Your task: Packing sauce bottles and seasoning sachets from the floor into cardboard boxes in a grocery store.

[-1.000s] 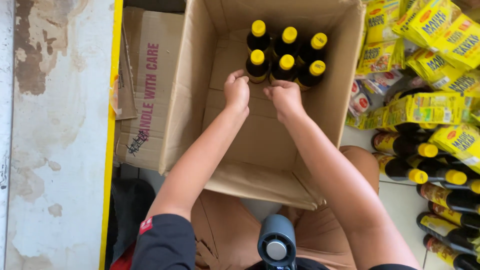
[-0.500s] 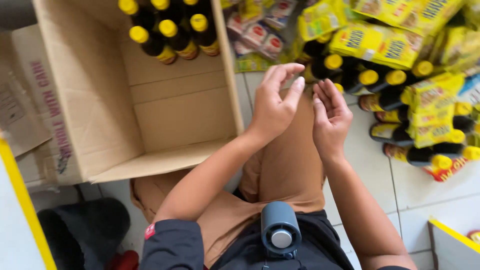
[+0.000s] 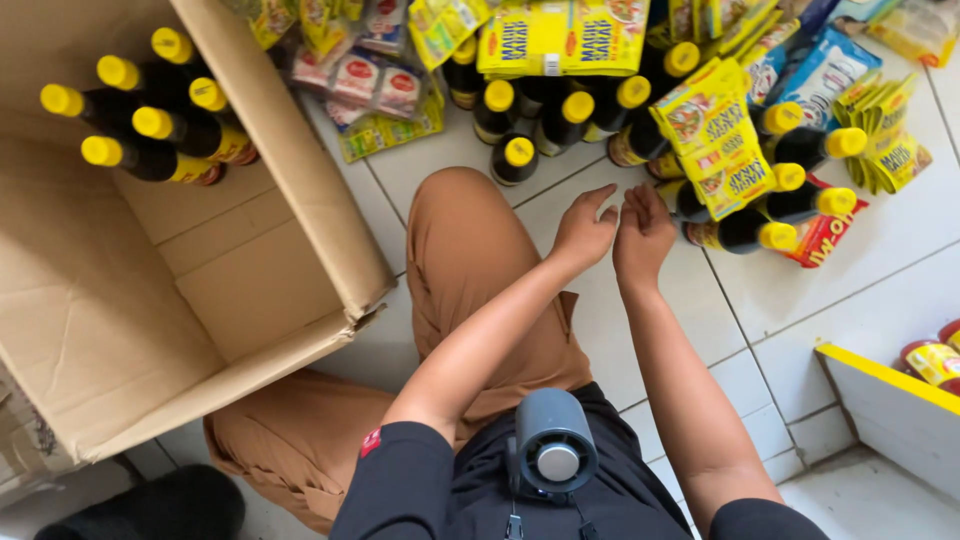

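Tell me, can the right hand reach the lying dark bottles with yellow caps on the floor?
Probably yes. The right hand is empty and hovers just beside the lying bottles, with only bare tiled floor between them.

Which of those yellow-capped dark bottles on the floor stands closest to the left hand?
The lone bottle just beyond the knee, nearest the left hand. It stands in front of the row behind it, apart from the bottles lying on the right.

Open cardboard box (image 3: 250,270) left, yellow sachet packs (image 3: 715,140) (floor, right)
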